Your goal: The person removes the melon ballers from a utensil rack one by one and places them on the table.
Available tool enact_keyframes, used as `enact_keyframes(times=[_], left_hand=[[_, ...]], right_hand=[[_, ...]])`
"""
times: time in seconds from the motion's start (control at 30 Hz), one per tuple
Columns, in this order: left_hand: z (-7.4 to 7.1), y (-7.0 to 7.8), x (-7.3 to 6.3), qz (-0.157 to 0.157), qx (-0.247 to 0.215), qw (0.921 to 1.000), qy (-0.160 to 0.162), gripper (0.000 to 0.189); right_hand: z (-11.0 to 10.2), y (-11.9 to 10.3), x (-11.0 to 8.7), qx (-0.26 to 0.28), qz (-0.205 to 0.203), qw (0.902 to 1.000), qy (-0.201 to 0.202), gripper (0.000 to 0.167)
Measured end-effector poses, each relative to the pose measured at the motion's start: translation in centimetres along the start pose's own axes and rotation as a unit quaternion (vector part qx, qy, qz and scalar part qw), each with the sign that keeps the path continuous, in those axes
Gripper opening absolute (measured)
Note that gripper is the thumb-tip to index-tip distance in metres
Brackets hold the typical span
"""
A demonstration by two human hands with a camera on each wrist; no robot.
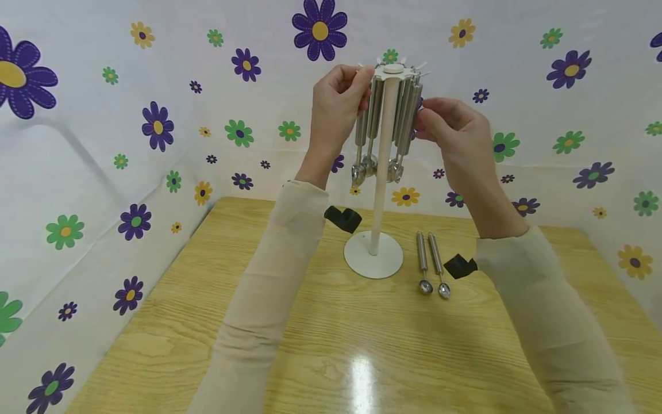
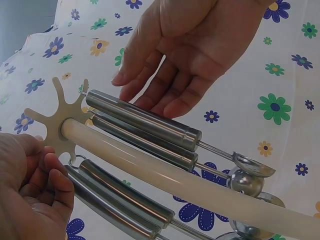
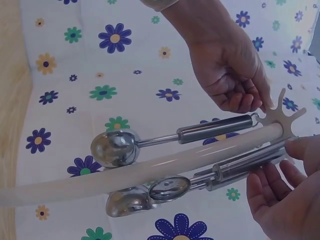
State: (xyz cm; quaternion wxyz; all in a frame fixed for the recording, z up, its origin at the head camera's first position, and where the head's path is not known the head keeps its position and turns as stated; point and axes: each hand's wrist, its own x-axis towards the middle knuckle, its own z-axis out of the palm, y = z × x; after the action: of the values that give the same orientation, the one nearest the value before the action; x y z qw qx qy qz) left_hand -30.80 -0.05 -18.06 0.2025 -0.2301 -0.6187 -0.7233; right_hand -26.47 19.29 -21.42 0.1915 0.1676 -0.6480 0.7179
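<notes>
A white stand (image 1: 380, 172) with a round base carries several shiny metal scoops (image 2: 140, 117) that hang by their handles from its hooked top plate (image 2: 57, 122). My left hand (image 1: 338, 98) pinches the left edge of that plate between thumb and fingers. Beside the scoops on the right is my right hand (image 1: 457, 132), fingers loosely bent and spread. In the left wrist view its thumb stands apart from the nearest handle, and its fingertips are partly behind that handle. Whether they touch it is unclear. Some bowls overlap and hide each other.
On the wooden table (image 1: 320, 333) two more metal scoops (image 1: 422, 256) lie side by side, right of the stand's base. A flowered cloth (image 1: 279, 75) covers the wall behind and at the sides. Black straps (image 1: 343, 219) hang near both sleeves.
</notes>
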Motion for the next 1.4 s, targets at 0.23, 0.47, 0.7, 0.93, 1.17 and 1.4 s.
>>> enact_keyframes(times=[0.23,0.47,0.7,0.93,1.17,1.4], left_hand=[[0.0,0.0,0.0,-0.002,-0.001,1.0000,0.001,0.012],[0.1,-0.1,0.1,-0.006,0.000,1.0000,0.000,0.012],[0.2,0.0,0.2,-0.009,0.000,1.0000,0.002,0.013],[0.1,0.3,0.0,-0.002,0.012,0.9995,0.028,0.011],[0.7,0.8,-1.6,0.060,0.013,0.9967,0.054,0.014],[1.5,1.2,-2.2,0.045,0.061,0.9968,0.024,0.022]], right_hand=[[1.1,0.7,0.4,-0.019,-0.020,0.9996,-0.011,0.023],[1.9,0.7,0.3,-0.025,-0.019,0.9991,-0.029,0.027],[1.3,-0.4,0.0,-0.090,0.023,0.9936,-0.064,0.033],[0.9,-1.1,0.0,-0.189,0.009,0.9783,-0.084,0.035],[1.2,-1.3,-0.2,-0.195,0.015,0.9779,-0.073,0.032],[1.2,-1.5,-0.4,-0.204,0.011,0.9763,-0.070,0.031]])
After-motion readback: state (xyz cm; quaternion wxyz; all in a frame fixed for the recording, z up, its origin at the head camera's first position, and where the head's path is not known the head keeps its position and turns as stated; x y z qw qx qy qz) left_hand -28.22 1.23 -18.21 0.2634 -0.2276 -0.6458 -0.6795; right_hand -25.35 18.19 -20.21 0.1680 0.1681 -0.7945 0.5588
